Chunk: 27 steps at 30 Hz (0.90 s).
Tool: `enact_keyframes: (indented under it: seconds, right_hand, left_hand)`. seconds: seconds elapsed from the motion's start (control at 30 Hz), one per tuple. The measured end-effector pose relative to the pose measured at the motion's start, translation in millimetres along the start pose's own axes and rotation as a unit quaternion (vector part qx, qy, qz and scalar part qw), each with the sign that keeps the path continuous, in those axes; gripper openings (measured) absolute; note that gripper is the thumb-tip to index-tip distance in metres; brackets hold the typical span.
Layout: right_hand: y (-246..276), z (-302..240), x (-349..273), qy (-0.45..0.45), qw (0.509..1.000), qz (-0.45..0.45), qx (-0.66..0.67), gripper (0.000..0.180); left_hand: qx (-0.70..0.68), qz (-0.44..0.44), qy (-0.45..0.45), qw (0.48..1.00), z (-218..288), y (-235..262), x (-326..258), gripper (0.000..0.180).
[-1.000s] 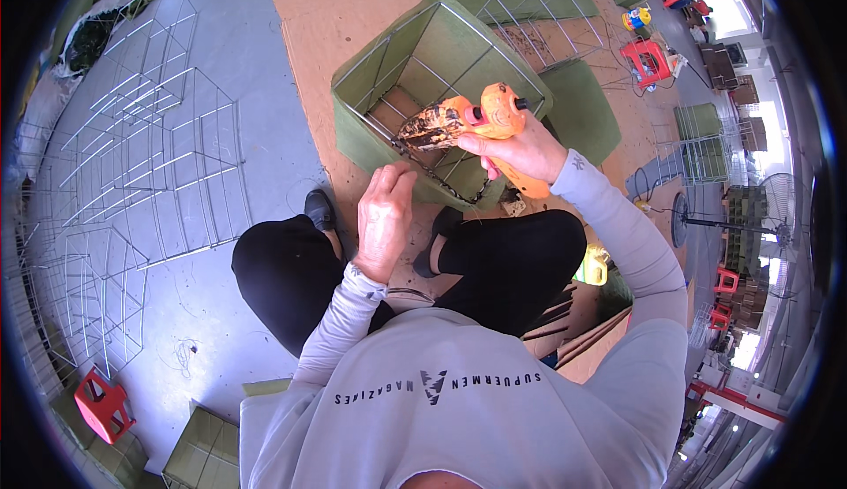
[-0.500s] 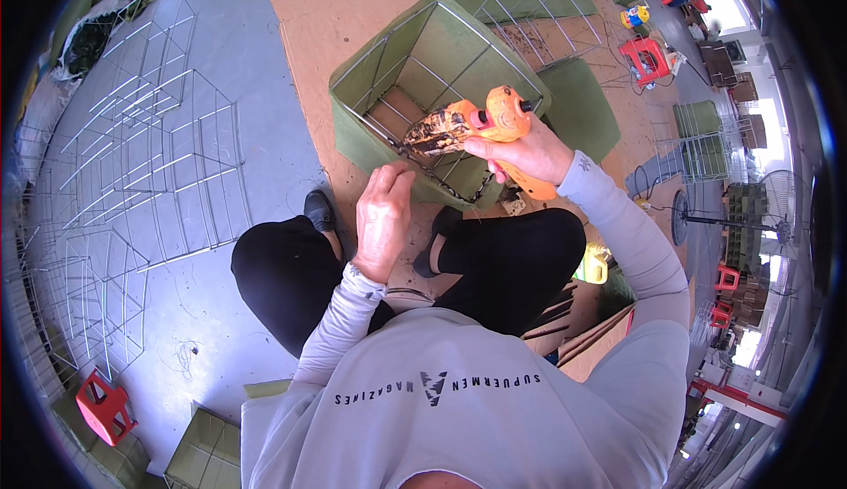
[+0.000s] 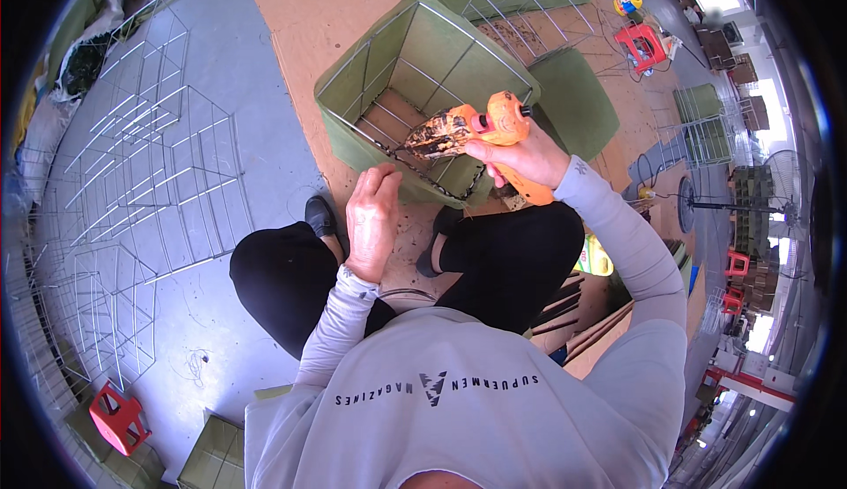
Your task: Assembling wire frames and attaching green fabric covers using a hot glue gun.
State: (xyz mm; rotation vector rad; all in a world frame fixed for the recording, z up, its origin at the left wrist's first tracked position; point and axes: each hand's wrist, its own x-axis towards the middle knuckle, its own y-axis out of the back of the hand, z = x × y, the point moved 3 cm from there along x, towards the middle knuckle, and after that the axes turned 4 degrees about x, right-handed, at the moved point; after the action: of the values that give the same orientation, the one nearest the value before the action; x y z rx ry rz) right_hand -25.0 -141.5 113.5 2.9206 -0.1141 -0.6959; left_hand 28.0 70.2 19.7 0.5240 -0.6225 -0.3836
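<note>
An orange pistol-shaped power tool (image 3: 516,121) with a black-smeared front is gripped in my right hand (image 3: 532,156). Its nose points left and down, at the near rim of a square green fabric-lined wire basket (image 3: 340,141). A dark, knotted-looking strip (image 3: 445,191) runs along that rim. My left hand (image 3: 372,220) is at the rim's near left part, its fingers bent and pinched together at the green edge. Whatever lies between those fingertips is hidden. The basket stands open side up on brown board in front of my feet.
Bare wire frames (image 3: 190,163) stand on the grey floor at left, with a red stool (image 3: 121,418) near the lower left. Green panels (image 3: 573,105) and another wire frame (image 3: 529,17) lie beyond the basket. A yellow-green container (image 3: 596,256) sits by my right knee.
The view has turned a little, so the basket and floor appear shifted slightly. Both hands and the tool keep almost the same place at the near rim.
</note>
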Motion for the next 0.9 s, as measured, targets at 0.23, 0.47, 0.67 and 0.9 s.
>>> enact_keyframes:
  seconds: [0.23,0.47,0.67,0.9]
  right_hand:
    - [0.5,15.8,2.0,-0.01,0.999,0.016,0.041,0.031]
    - [-5.1,12.6,-2.1,-0.024,1.0,0.013,-0.003,0.031]
    - [0.2,17.6,-3.0,-0.005,0.999,0.014,0.031,0.032]
    - [-7.5,14.1,-4.8,-0.001,0.999,-0.01,0.041,0.034]
  left_hand:
    - [0.009,-0.013,-0.001,1.0,0.8,-0.6,-0.1,0.011]
    - [0.015,-0.016,0.003,1.0,0.7,-0.6,-0.1,0.012]
    - [0.008,-0.016,0.003,1.0,1.4,-0.7,-0.1,0.012]
    - [0.011,-0.015,0.009,1.0,1.8,0.3,-0.1,0.012]
